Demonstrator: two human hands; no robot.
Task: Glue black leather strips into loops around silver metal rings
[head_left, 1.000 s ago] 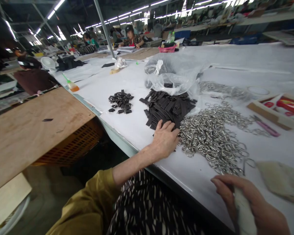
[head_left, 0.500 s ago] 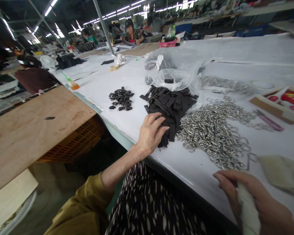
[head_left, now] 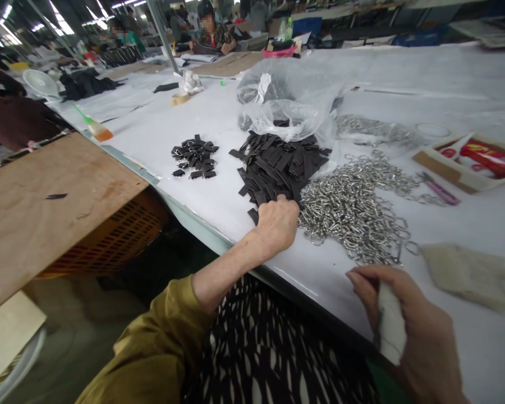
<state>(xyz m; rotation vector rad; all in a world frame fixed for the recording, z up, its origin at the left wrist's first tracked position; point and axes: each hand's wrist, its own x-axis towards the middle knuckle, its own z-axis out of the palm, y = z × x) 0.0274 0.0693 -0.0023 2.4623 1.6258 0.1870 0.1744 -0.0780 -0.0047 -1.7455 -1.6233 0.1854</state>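
Note:
My left hand (head_left: 278, 227) is closed at the near edge of a pile of black fabric strips (head_left: 278, 165); its fingertips are hidden among them. Just right of it lies a heap of silver metal rings (head_left: 349, 207). At the lower right, my right hand (head_left: 408, 320) is closed, with thumb and forefinger together. A white cloth wrap (head_left: 391, 325) shows on one of its fingers, and anything in the pinch is too small to name. Left of the strips is a small pile of black tabs with rings (head_left: 196, 157).
Behind the strips is a clear plastic bag (head_left: 290, 95). To the right are a cardboard box (head_left: 467, 163), pink snips (head_left: 441, 191) and a beige cloth (head_left: 471, 275). A wooden board (head_left: 59, 207) and orange basket (head_left: 109, 235) are left. People sit further back.
My left hand has turned, moved right and closed at the strips. The view has shifted, and my right hand appears slightly further left and up.

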